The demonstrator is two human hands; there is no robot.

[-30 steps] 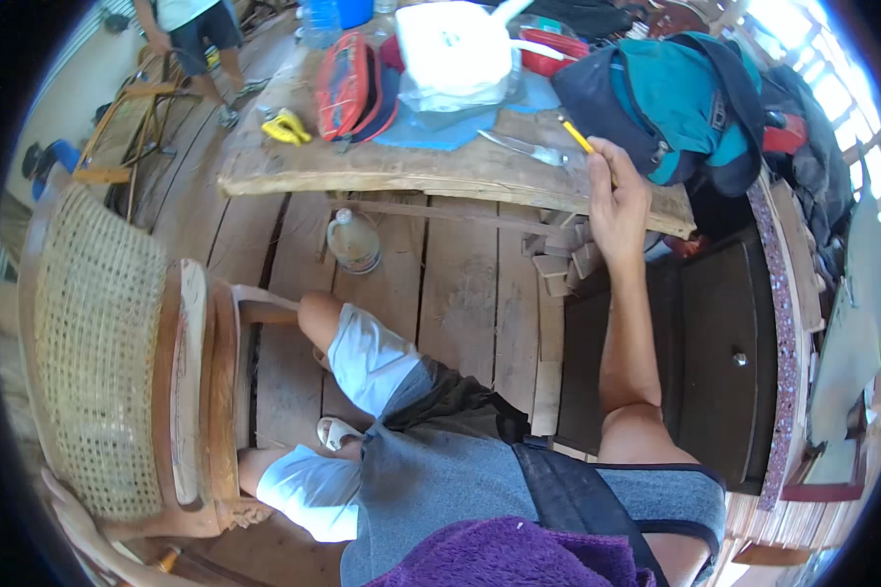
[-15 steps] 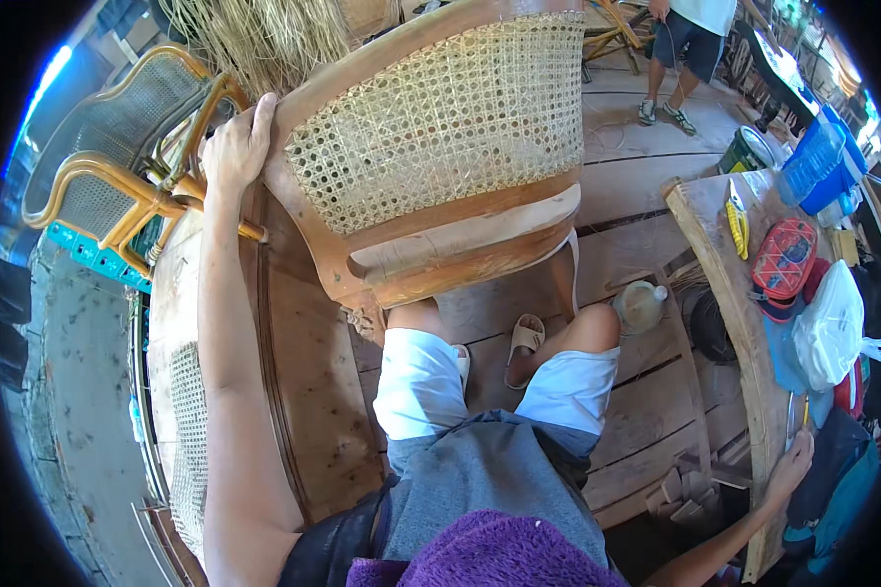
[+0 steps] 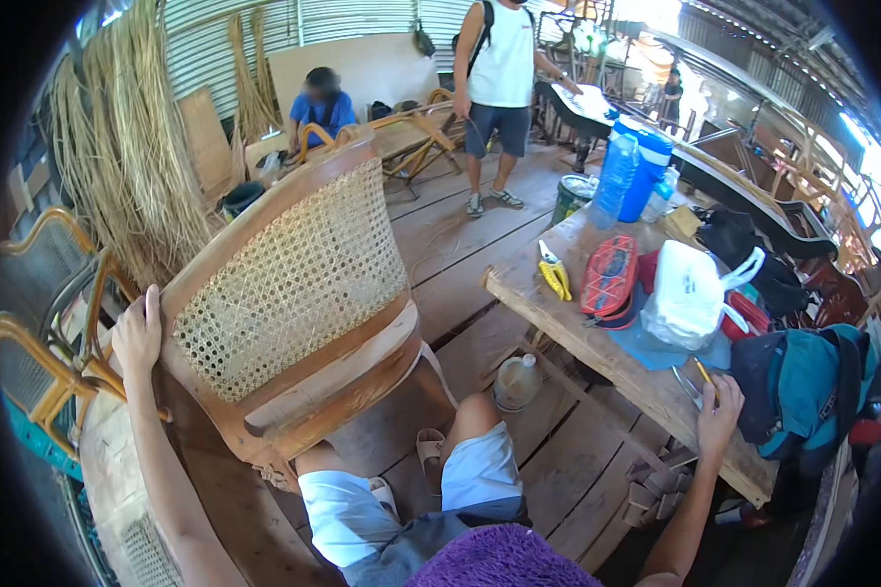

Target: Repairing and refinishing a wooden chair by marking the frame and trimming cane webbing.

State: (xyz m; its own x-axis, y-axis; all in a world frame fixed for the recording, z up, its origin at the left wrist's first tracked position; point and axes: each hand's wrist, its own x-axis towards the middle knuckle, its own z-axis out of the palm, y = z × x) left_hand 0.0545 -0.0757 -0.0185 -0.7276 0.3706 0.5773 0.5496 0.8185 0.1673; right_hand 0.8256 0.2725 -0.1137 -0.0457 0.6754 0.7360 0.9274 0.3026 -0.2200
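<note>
A chair back with a wooden frame (image 3: 347, 330) and a woven cane panel (image 3: 299, 274) stands tilted in front of me, above my knees. My left hand (image 3: 137, 331) grips its left edge, the thumb along the wood and the other fingers partly hidden. On the workbench (image 3: 548, 303) to my right, my right hand (image 3: 719, 416) has its fingers curled onto a thin yellow stick-like tool (image 3: 703, 371). Beside that lies a slim silver metal tool (image 3: 687, 385), its near end close to the fingers. Yellow-handled pliers (image 3: 554, 272) lie at the bench's far left corner.
A red pouch (image 3: 610, 276), a white plastic bag (image 3: 682, 293), a blue jug (image 3: 646, 166) and a teal backpack (image 3: 812, 386) crowd the bench. A plastic bottle (image 3: 517, 382) stands below. Cane chairs (image 3: 54, 323) are at left. One person (image 3: 499, 68) stands ahead; another (image 3: 321, 108) sits behind.
The view has swung up and right, bringing in the far wall and the people. My left hand stays on the chair frame. My right hand stays by the thin tools, its fingers now plainer to see.
</note>
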